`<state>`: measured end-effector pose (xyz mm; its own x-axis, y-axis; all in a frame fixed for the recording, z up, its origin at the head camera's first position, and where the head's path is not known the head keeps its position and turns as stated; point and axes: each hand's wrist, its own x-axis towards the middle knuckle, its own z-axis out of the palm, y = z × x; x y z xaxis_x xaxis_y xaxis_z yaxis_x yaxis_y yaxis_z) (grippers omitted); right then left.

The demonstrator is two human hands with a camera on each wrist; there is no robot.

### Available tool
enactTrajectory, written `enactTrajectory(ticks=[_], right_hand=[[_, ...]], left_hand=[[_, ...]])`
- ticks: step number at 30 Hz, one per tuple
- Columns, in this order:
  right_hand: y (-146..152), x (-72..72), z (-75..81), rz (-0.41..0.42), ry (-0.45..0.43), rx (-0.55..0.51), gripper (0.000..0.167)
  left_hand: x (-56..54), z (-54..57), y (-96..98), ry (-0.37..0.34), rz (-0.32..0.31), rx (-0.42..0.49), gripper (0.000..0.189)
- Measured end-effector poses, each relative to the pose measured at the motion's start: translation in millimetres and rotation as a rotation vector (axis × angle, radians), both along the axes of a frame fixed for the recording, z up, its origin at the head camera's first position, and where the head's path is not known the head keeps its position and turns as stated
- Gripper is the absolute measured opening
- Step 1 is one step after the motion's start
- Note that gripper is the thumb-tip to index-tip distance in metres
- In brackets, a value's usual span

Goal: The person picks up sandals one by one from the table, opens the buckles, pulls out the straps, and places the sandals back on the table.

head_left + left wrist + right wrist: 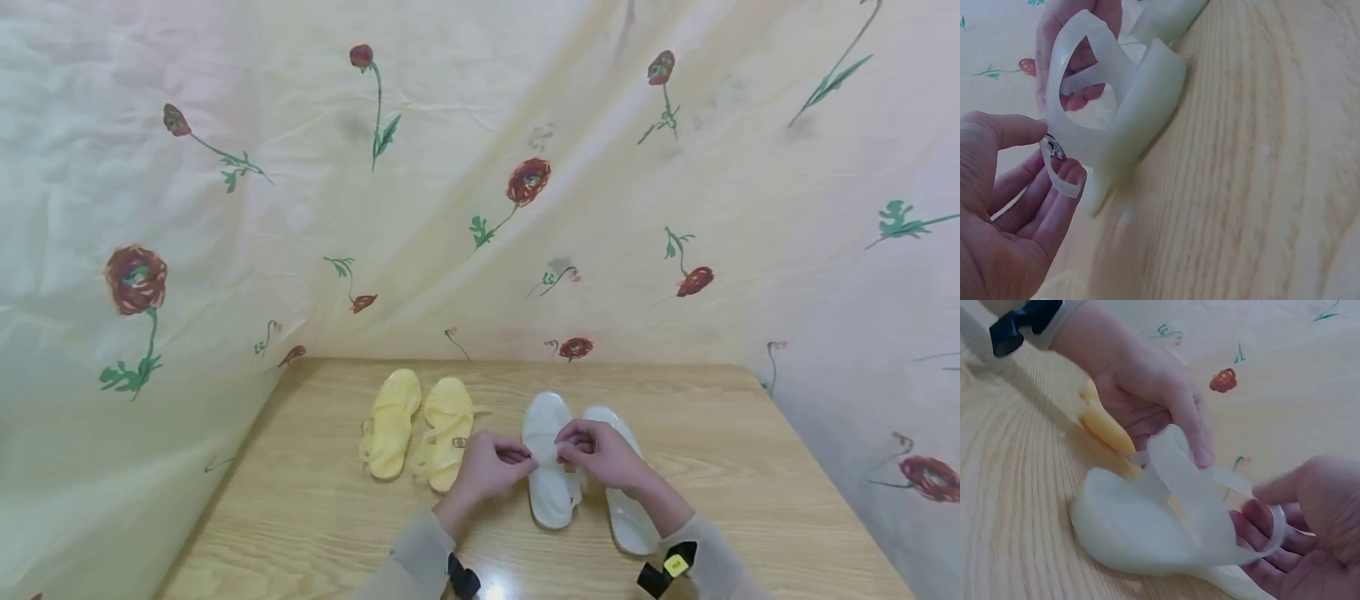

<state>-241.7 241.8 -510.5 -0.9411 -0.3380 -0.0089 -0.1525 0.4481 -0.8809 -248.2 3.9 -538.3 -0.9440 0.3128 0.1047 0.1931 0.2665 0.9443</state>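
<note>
yellow sandals [392, 425]: 2 | white sandals [551, 502]: 2 | sets of fingers [1055, 220]: 2 | table [300, 517]: 1

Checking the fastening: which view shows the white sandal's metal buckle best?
The left wrist view: the metal buckle shows close up, against the left hand. I cannot make it out in the head view, where the white sandal looks small, or in the right wrist view, which shows straps.

Looks like a screened-off filming nook; cannot tell whether in a home or a studio. Hung with flower-printed fabric [435, 208] behind and along both sides of a wood-grain desk [300, 517]. Also suggested by black wrist gear [463, 579].
</note>
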Motion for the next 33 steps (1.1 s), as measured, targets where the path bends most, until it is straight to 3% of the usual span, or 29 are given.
enactTrajectory(ticks=[4, 11, 14, 18, 22, 33], right_hand=[[3, 0.5, 3.6, 0.05, 0.029, 0.007, 0.027], [-7, -2.5, 7.0, 0.136, 0.338, 0.237, 0.02], [-10, -5.6, 9.2, 0.172, 0.383, 0.276, 0.013], [-11, -9.1, 10.5, 0.205, 0.37, 0.237, 0.008], [-12, -10.7, 9.4, 0.212, 0.333, 0.203, 0.008], [-11, -6.4, 6.4, 0.1, 0.262, 0.156, 0.01]], left_hand=[[1.3, -2.9, -0.7, 0.007, 0.001, 0.017, 0.011], [2.0, -4.2, 0.7, 0.048, 0.001, 0.014, 0.013], [2.1, -4.2, 1.3, 0.066, -0.012, 0.022, 0.014], [2.4, -4.7, 2.1, 0.091, -0.032, 0.048, 0.014], [2.9, -5.3, 2.2, 0.073, -0.03, 0.055, 0.014], [3.6, -6.5, 2.2, 0.041, 0.01, 0.032, 0.015]])
